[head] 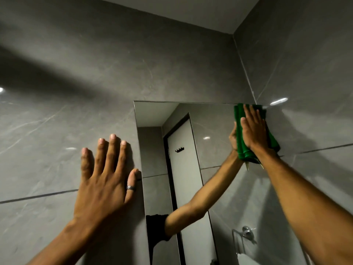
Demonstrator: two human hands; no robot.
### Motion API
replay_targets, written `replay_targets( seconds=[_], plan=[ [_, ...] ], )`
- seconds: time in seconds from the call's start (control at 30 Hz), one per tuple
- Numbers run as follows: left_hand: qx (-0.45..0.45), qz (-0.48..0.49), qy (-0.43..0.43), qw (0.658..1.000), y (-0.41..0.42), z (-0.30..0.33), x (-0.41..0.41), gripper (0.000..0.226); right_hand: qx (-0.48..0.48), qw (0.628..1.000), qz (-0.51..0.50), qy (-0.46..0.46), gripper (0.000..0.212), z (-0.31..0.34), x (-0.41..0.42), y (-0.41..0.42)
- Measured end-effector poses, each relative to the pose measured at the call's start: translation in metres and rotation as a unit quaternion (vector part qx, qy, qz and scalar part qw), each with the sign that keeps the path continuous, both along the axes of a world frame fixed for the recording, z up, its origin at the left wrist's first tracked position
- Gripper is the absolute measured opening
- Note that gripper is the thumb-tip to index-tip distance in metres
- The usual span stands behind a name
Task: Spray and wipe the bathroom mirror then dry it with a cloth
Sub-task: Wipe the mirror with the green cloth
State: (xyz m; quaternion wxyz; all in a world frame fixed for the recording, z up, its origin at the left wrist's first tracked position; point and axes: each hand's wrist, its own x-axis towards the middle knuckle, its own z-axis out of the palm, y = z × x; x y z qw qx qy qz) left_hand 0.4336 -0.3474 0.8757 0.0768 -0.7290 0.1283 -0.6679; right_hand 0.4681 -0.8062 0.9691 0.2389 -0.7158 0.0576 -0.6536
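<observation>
The frameless mirror (215,119) hangs on the grey tiled wall, in the room's right corner. A folded green cloth (239,142) is pressed flat against its top right corner under my right hand (254,131), palm on the cloth and fingers spread upward. My left hand (107,176) lies flat and open on the wall tiles just left of the mirror's edge, its thumb, which wears a ring, touching that edge. The glass reflects my right arm and the cloth. No spray bottle is in view.
Grey tiled walls (76,73) meet in a corner right of the mirror. The reflection shows a white door with a black hook (179,150) and a chrome towel holder (246,234) low on the right.
</observation>
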Motion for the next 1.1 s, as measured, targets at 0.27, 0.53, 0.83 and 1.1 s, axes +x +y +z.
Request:
replay_targets(
  seconds=[0.27, 0.53, 0.83, 1.1],
  plan=[
    [0.002, -0.011, 0.024, 1.000, 0.002, -0.001, -0.004, 0.081, 0.010, 1.000, 0.017, 0.004, 0.062, -0.057, -0.006, 0.056],
    [0.026, -0.014, 0.032, 0.999, 0.010, -0.017, -0.003, 0.083, -0.114, 0.993, 0.008, 0.004, 0.061, -0.084, -0.027, 0.194],
    [0.041, -0.036, 0.033, 0.998, 0.019, -0.066, -0.004, 0.081, -0.283, 0.958, 0.043, 0.002, 0.060, -0.137, -0.034, 0.301],
    [0.056, -0.024, 0.043, 0.997, 0.016, -0.090, -0.007, 0.082, -0.277, 0.961, 0.015, -0.010, 0.068, -0.164, -0.023, 0.249]
  ],
)
